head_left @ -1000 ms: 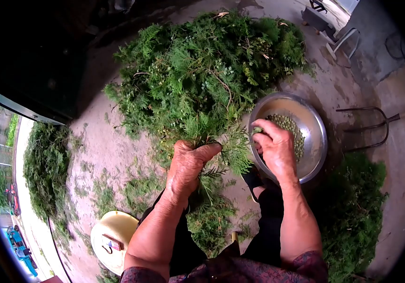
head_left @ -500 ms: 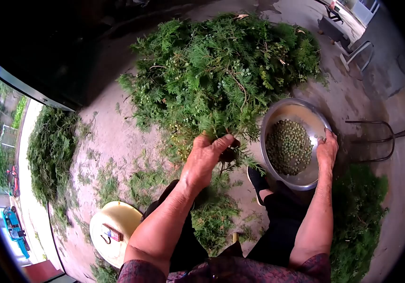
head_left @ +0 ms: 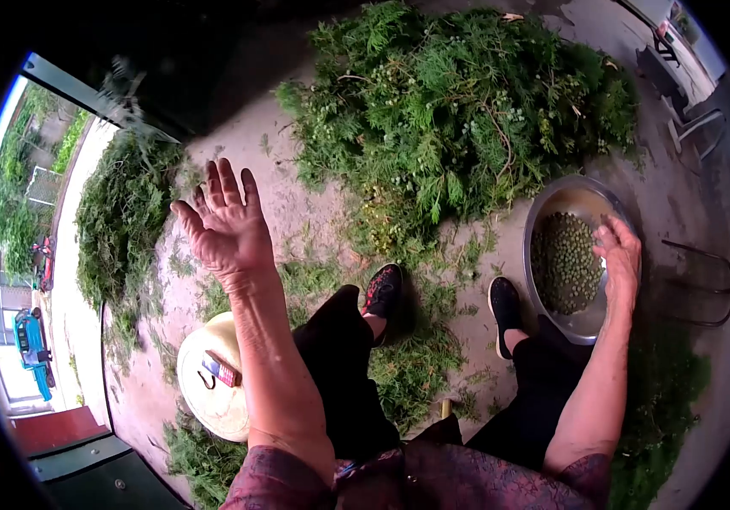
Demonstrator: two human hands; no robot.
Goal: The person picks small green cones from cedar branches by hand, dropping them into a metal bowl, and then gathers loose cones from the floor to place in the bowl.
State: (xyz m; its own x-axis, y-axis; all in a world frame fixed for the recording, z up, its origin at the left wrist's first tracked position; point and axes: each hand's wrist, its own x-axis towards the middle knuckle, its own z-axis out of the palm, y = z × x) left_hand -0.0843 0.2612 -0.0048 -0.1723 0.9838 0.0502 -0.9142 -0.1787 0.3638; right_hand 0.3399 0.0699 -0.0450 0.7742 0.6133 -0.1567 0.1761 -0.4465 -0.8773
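Note:
My left hand (head_left: 230, 225) is raised on the left with its fingers spread and nothing in it. Beyond it, a blurred green sprig (head_left: 127, 98) is in the air above the smaller heap of cut branches (head_left: 118, 229). On the right, my right hand (head_left: 620, 255) is over the inner side of a metal basin (head_left: 590, 327), its fingers loosely bent and apart. Small round green cones (head_left: 565, 263) cover much of the basin's bottom. A bright spot shows by the fingers; I cannot make out what it is.
A big pile of leafy evergreen branches (head_left: 467, 110) lies ahead. By my left forearm stands a pale round stool (head_left: 220, 416) with a phone-like object (head_left: 221, 368) on it. A metal fork-like tool (head_left: 726, 293) lies at right. Loose sprigs (head_left: 416, 374) litter the floor around my shoes.
My left hand has swung left from the big pile and opened, letting go of the sprig. My right hand has shifted from the basin's rim to over its inside. The view has turned left.

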